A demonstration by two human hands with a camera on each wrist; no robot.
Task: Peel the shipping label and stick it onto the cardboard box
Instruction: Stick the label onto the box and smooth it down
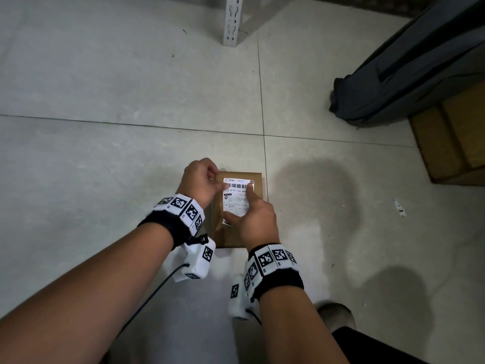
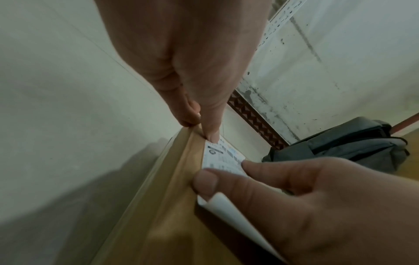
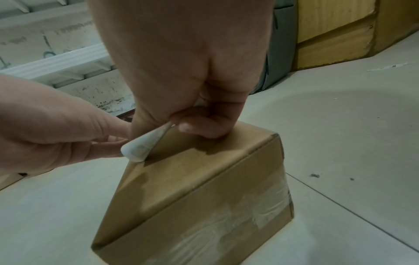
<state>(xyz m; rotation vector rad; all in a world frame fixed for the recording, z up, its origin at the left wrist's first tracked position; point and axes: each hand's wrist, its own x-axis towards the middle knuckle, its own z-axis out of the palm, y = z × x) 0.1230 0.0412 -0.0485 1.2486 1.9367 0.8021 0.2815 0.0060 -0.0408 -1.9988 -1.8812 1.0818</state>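
1. Box [image 1: 258, 185] standing on the tiled floor [image 1: 105, 153], brown, with clear tape across its near side.
2. Label [image 1: 236, 198] lying on the box top, print upward, barcode at the far end.
3. Far part of the label flat against the cardboard; near end lifted and curling clear of the box, white underside showing in the left wrist view.
4. Left hand [image 1: 200, 183] at the label's far left corner, fingers curled, a fingertip pressing down on that corner; whether anything is pinched there cannot be told.
5. Right hand [image 1: 256, 219] over the near half of the label, index finger stretched along its right edge, thumb at the near left edge, the curled near end pinched between thumb and fingers.
6. Grey bag [image 1: 409, 74] lying well apart to the far right, leaning on a large carton [image 1: 451, 143].
7. White slotted post [image 1: 232, 21] standing at the far edge of the floor.
8. Small white scrap [image 1: 399, 207] on the tiles to the right of the box.
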